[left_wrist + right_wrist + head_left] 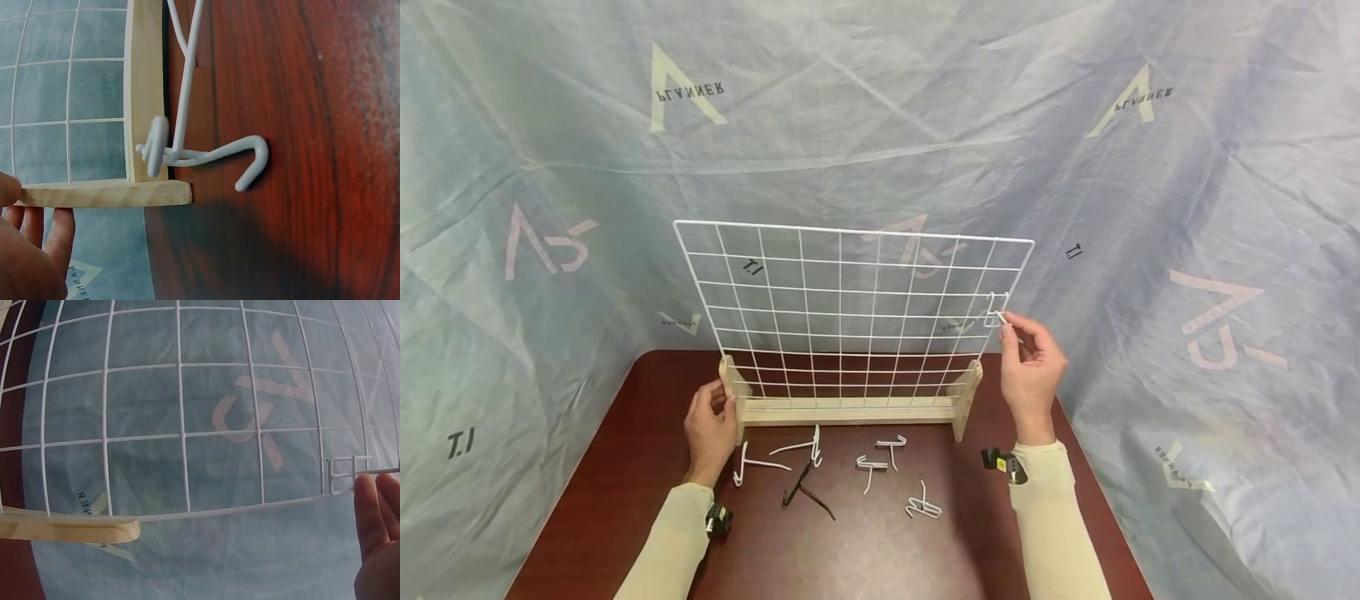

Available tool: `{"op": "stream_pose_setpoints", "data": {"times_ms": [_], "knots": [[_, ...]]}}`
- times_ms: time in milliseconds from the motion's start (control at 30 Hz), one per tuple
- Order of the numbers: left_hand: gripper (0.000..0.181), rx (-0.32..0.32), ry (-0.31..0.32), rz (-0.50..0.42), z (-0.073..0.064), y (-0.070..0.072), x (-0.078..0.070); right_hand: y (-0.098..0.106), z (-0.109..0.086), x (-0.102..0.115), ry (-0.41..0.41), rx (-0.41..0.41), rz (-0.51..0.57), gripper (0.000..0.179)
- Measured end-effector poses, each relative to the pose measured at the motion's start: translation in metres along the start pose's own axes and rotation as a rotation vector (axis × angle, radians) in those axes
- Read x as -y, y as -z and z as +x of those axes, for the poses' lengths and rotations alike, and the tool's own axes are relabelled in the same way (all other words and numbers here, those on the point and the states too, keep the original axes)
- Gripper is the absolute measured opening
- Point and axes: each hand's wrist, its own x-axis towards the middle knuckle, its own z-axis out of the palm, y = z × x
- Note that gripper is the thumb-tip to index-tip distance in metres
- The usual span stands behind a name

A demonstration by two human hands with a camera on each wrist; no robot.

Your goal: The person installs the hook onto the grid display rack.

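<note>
Apparently early on, pinching one white hook [342, 475] right of centre on the wire grid [840, 292] with the right hand [1032, 371], its lower-left wooden stand [850, 413] with the left hand [709, 425], leaving six loose hooks [871, 465] in front.

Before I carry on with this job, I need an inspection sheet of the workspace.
Surface: dark red table, wood-grained.
Job's things: white wire grid standing in a wooden stand; five white hooks and a black hook lying loose in front; another white hook at the grid's right edge, seating unclear.
Clutter: nothing seen.
Hands: left hand grips the stand's left upright; right hand pinches the hook at the grid.
Cables: nothing seen.
Surroundings: wrinkled, printed fabric behind and at both sides.
</note>
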Motion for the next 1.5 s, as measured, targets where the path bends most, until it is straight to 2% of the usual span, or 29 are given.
{"op": "stream_pose_setpoints", "data": {"times_ms": [133, 367, 633, 800, 967, 1200, 1367, 1500], "knots": [[0.032, 0.002, -0.001, -0.002, 0.000, 0.000, 0.000, 0.000, -0.004, 0.001, -0.002, 0.005, 0.008, 0.018], [0.032, -0.002, -0.009, -0.015, 0.000, -0.001, -0.001, -0.003, -0.009, 0.017, -0.007, 0.008, 0.023, 0.018], [0.032, 0.002, -0.013, -0.012, 0.000, -0.002, -0.001, 0.005, -0.018, -0.005, -0.060, -0.011, -0.003, 0.019], [0.032, 0.004, -0.012, -0.012, 0.000, -0.001, -0.002, 0.006, -0.029, -0.008, -0.127, -0.004, -0.020, 0.019], [0.032, 0.004, -0.005, -0.007, 0.001, -0.001, 0.000, 0.003, -0.040, 0.008, -0.144, 0.043, -0.044, 0.019], [0.032, 0.004, 0.001, 0.006, 0.000, -0.002, -0.001, 0.004, -0.064, -0.019, -0.193, 0.120, -0.068, 0.019], [0.032, -0.001, 0.005, -0.016, -0.001, -0.001, 0.000, -0.003, -0.076, -0.012, -0.226, 0.195, -0.082, 0.019], [0.033, 0.002, 0.003, -0.030, 0.000, -0.002, 0.000, -0.006, -0.088, -0.020, -0.246, 0.245, -0.083, 0.020]]}}
